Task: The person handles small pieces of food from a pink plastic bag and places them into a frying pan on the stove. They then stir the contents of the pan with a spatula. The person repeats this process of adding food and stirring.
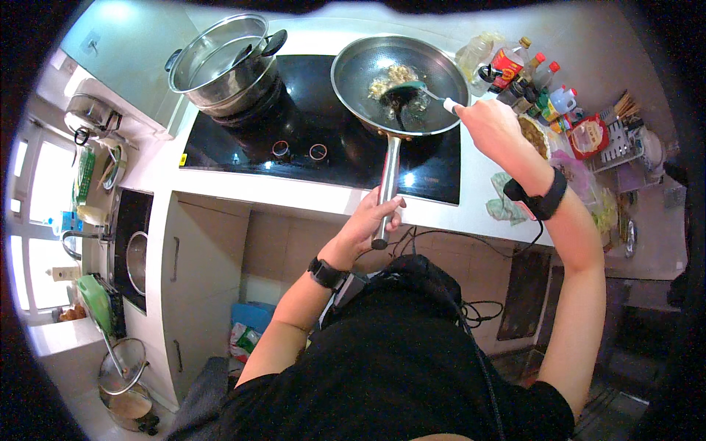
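Note:
A wide frying pan (353, 77) rests on the right side of the black glass cooktop (331, 182), its long metal handle (390, 171) pointing toward me. My left hand (374, 218) is wrapped around that handle near its end. In my right hand (491, 129) is a spatula (408, 86) with a white grip and a dark green head. The spatula's head lies over small pale-brown food pieces (400, 73) in the middle of the pan, hiding some of them. What the pieces are I cannot tell. The pan's inside looks shiny.
A steel pot with black handles (220, 88) stands at the cooktop's left. Several sauce bottles (510, 63), a bowl of food (534, 135) and a green cloth (504, 201) lie along the right counter. Cables (474, 237) hang by the counter's front edge. A sink (138, 262) is at far left.

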A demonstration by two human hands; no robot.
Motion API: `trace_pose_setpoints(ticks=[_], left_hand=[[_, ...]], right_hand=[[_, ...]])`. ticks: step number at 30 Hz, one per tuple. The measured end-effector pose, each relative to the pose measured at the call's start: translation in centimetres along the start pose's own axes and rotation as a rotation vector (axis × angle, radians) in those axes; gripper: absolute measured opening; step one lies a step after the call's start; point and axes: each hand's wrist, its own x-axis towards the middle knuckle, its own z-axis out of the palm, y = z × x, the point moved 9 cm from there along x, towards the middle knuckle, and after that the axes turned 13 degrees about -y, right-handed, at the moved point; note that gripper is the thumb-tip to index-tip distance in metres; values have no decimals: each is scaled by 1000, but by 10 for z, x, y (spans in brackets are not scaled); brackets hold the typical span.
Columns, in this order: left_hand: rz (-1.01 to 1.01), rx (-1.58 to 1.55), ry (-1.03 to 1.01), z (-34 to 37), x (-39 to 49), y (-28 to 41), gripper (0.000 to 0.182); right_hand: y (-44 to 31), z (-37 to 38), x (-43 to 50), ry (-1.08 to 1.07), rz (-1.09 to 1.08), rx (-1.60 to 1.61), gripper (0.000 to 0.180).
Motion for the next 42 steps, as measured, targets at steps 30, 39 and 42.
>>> trace_pose_setpoints(ticks=[30, 39, 42], left_hand=[[-6, -9, 5, -2, 3, 0, 30], [-8, 9, 5, -3, 2, 0, 28], [-12, 10, 12, -2, 2, 0, 28]], right_hand=[[44, 3, -58, -58, 68, 220, 44], [60, 50, 5, 87, 175, 415, 40], [58, 41, 23, 162, 157, 376, 38]])
